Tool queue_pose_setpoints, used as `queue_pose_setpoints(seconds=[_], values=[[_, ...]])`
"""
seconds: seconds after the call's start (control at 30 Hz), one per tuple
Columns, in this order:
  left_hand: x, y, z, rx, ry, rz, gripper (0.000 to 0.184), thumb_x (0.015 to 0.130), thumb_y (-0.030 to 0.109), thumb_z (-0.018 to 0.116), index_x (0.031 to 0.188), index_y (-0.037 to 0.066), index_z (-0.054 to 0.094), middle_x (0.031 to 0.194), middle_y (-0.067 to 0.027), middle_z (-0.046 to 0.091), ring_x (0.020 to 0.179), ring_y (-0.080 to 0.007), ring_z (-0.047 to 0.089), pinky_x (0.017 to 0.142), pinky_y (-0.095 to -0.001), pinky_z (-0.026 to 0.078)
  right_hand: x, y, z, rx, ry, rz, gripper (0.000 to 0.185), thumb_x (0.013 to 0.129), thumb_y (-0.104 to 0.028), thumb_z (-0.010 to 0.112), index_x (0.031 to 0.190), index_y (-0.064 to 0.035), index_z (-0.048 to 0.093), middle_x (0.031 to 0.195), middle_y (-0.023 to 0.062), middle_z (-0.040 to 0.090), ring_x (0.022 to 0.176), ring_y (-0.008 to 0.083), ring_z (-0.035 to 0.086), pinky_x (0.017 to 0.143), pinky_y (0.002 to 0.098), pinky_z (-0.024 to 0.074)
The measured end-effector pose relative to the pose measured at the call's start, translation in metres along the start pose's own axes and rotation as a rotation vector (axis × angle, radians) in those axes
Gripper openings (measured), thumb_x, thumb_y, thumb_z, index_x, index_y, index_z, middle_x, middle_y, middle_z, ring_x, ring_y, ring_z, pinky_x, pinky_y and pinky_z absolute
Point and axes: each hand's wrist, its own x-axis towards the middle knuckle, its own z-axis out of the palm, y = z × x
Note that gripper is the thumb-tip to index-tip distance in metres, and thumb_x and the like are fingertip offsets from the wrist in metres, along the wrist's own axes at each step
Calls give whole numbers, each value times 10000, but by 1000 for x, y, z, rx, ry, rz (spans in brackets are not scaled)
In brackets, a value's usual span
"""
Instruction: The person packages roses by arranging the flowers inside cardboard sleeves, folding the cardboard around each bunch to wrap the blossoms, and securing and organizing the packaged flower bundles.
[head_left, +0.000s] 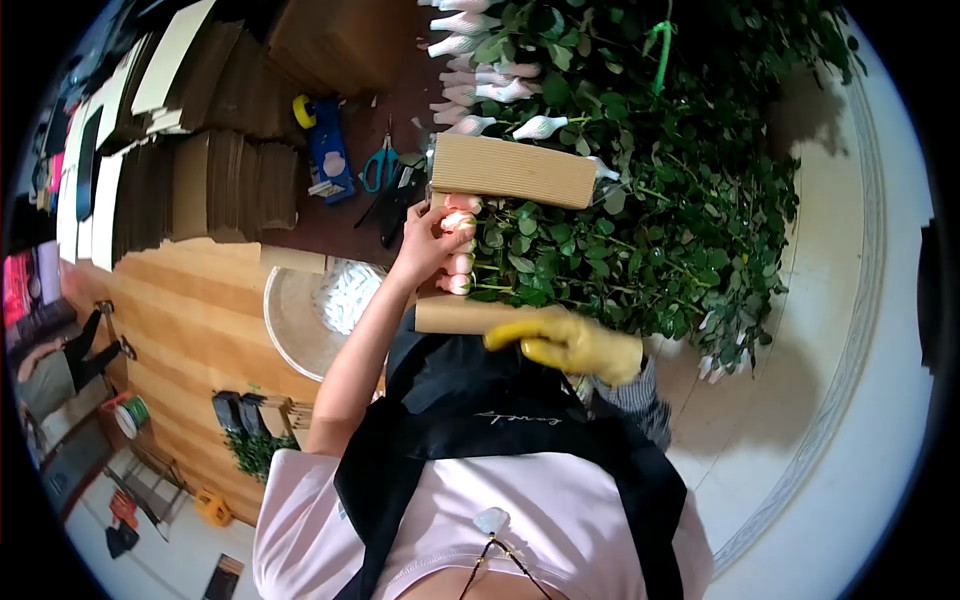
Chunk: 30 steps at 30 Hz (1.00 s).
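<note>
My bare left hand has its fingers closed on a pale pink rose in a short column of rose heads. The leafy stems run off to the right. Cardboard shows along the near side of these roses, and a corrugated cardboard piece lies just beyond them. My right hand, in a yellow glove, is blurred over the near cardboard edge. Its fingers point left and look apart, with nothing seen in them.
Roses in white net sleeves lie at the far side. Blue-handled scissors and a blue tape dispenser are at the left, beside stacked cardboard. A tub of white pieces stands left of my forearm. A person is far left.
</note>
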Motion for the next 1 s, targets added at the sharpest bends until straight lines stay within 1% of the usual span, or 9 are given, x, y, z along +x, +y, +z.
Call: queue_pose_setpoints(seconds=[0.17,0.37,0.43,0.57,0.6,0.63,0.77,0.9,1.0], values=[[6,-11,5,-180,59,14,543,771,358,841,1180,39,681,1347,-214,468,1260,-334,459,1032,-408,444,-47,94,43,-728,262,860,367,952,-199,654,1280,-39,618,1168,111,686,1061,240,645,936,378,492],[10,-25,7,34,0,154,456,820,290,822,1166,42,659,1390,-149,366,1243,-259,460,1000,-343,460,-31,-20,23,825,90,-284,840,882,-363,699,1535,-15,302,1515,223,421,1413,338,409,1191,485,259],[26,-76,37,65,231,300,400,886,313,751,1145,20,666,1341,-190,455,1096,-170,577,832,-255,540,-12,-24,10,756,88,-402,927,865,-409,711,1559,-22,234,1531,247,384,1423,375,383,1192,533,233],[6,-56,-15,-141,-103,384,454,1081,336,391,1311,1,592,1377,-176,545,1244,-210,541,1053,-338,441,64,-34,-15,-640,222,-39,751,838,-199,765,1457,25,402,1421,231,511,1301,364,512,1113,438,382],[-6,-33,-38,-260,-146,198,457,1081,342,399,1327,2,579,1349,-163,589,1247,-222,556,1064,-342,427,78,2,-26,-1010,287,-65,813,763,-153,794,1457,19,408,1381,237,539,1268,400,523,1071,425,433],[-17,-11,-61,-379,-165,7,462,1080,349,407,1343,3,565,1321,-150,633,1249,-235,572,1074,-346,413,90,13,-29,-1093,249,8,854,709,-147,819,1449,9,422,1370,236,542,1252,411,518,1067,444,435],[-75,55,-178,96,346,98,229,964,176,631,1123,20,681,1096,-120,723,1018,-204,694,857,-332,550,104,13,-29,-1243,159,-22,894,657,-172,859,1431,10,450,1354,238,548,1254,415,506,1062,443,426],[-90,80,-256,806,1102,310,454,877,284,717,1219,1,619,1226,-199,648,1176,-347,605,987,-430,492,104,24,-34,-1233,142,-90,890,641,-142,872,1414,19,461,1341,261,548,1228,425,517,1054,445,430],[-52,44,-271,851,979,-40,763,893,404,686,1415,-80,412,1438,-255,473,1363,-374,434,1103,-455,403,103,25,-36,-1242,115,-10,869,665,-106,861,1418,26,449,1346,258,548,1232,427,518,1053,440,433]])
